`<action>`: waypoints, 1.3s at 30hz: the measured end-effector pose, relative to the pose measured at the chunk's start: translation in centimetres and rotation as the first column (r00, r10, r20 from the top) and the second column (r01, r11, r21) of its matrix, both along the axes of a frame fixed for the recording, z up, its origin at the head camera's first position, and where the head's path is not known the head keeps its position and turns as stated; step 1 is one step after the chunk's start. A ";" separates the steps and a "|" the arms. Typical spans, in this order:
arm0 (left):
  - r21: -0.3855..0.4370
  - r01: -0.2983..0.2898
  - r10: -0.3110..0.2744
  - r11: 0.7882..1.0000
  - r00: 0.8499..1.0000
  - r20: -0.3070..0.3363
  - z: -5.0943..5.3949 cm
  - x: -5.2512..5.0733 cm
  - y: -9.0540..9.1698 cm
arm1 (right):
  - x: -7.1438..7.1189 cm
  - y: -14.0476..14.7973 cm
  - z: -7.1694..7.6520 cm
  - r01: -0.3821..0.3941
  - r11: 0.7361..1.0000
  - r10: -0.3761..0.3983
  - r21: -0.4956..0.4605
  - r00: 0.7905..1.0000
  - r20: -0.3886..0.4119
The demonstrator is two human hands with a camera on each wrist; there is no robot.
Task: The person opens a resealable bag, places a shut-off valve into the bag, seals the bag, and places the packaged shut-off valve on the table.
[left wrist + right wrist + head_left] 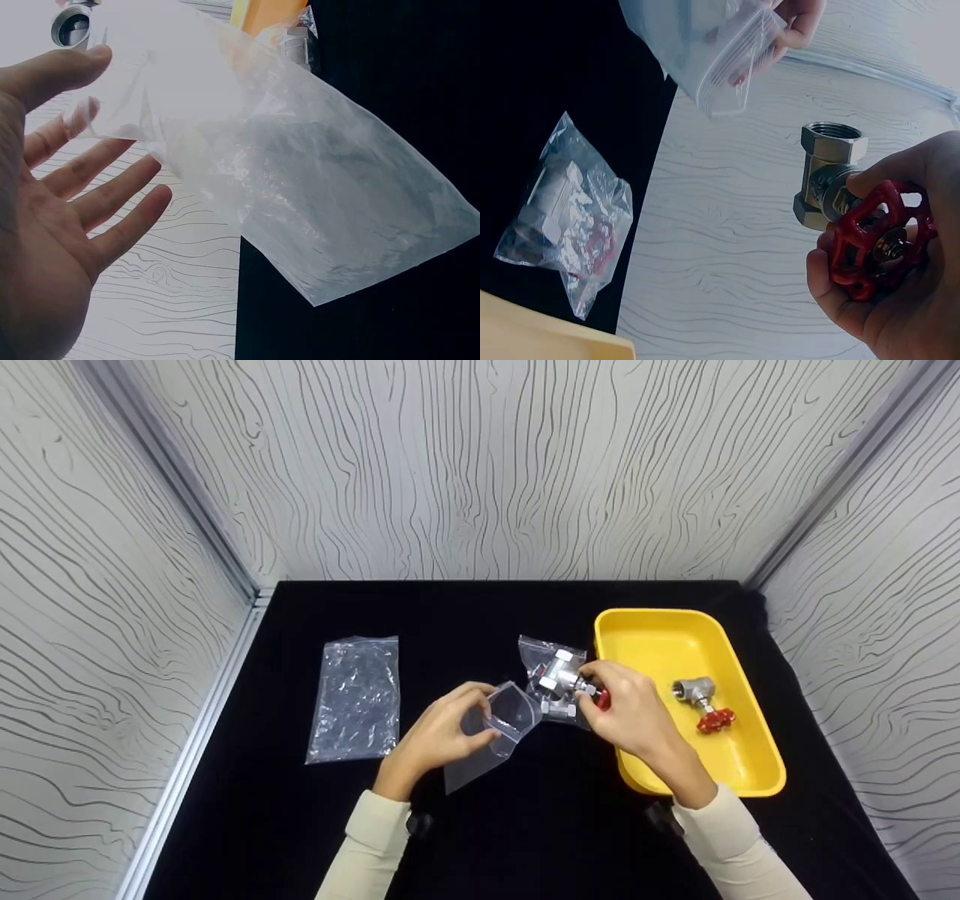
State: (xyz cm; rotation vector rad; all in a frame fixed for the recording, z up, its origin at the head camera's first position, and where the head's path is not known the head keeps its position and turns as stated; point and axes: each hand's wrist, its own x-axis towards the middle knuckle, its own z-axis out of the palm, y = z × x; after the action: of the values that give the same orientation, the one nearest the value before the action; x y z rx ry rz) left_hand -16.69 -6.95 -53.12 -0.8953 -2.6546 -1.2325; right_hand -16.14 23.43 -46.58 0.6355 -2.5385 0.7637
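Note:
My left hand point(442, 727) pinches a clear zip bag point(469, 769) near its mouth between thumb and index finger. The mouth gapes toward the right, and the bag point(322, 195) looks empty in the left wrist view, with the other fingers spread beside it. My right hand point(634, 716) grips a steel valve point(558, 673) by its red handwheel point(851, 244). The valve body point(829, 176) sticks out past the fingertips, apart from the bag's mouth. Below it on the black cloth lies another valve sealed in a clear bag point(562, 217), partly hidden in the head view.
A yellow tray point(652, 641) stands at the right, holding a loose valve with a red handwheel point(697, 694). A flat clear bag point(356, 705) lies on the black cloth at the left. Wood-patterned panels point(480, 472) wall the back and both sides.

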 end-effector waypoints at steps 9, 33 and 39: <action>-0.003 -0.004 0.004 1.000 1.000 -0.008 0.2 0.1 0.1 | 0.3 -1.1 -0.6 -0.072 0.997 0.073 0.009 0.997 -0.027; 0.024 0.027 -0.027 0.999 1.000 0.010 -0.1 0.2 0.0 | 1.3 -3.1 -3.0 -0.158 0.986 0.158 0.059 0.987 0.013; 0.050 0.050 -0.051 0.997 0.999 0.009 -0.3 0.0 0.2 | 1.3 -3.1 -3.2 -0.158 0.984 0.155 0.086 0.987 0.046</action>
State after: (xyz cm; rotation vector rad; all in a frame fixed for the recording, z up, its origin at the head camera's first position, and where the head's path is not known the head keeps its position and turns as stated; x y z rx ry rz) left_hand -16.66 -6.75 -53.45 -0.9572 -2.6121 -1.3109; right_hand -14.83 20.28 -49.79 0.8666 -2.5939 0.7237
